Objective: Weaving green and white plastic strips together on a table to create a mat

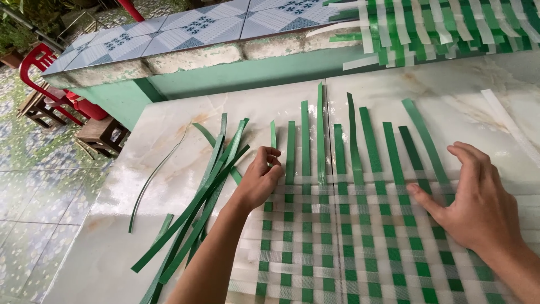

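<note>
Green strip (273,147) is pinched by the left hand (260,179) fingers; right hand (478,205) fingers spread flat on the woven mat (337,242).

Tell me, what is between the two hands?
Between the left hand and the right hand, the head view shows upright green strips of the woven mat.

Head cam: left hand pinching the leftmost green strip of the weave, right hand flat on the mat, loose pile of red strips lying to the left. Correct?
One error: the loose strips lying left of the woven mat are green, not red. The rest holds in the head view: the left hand has its fingers on the leftmost green strip, and the right hand rests flat on the mat.
</note>
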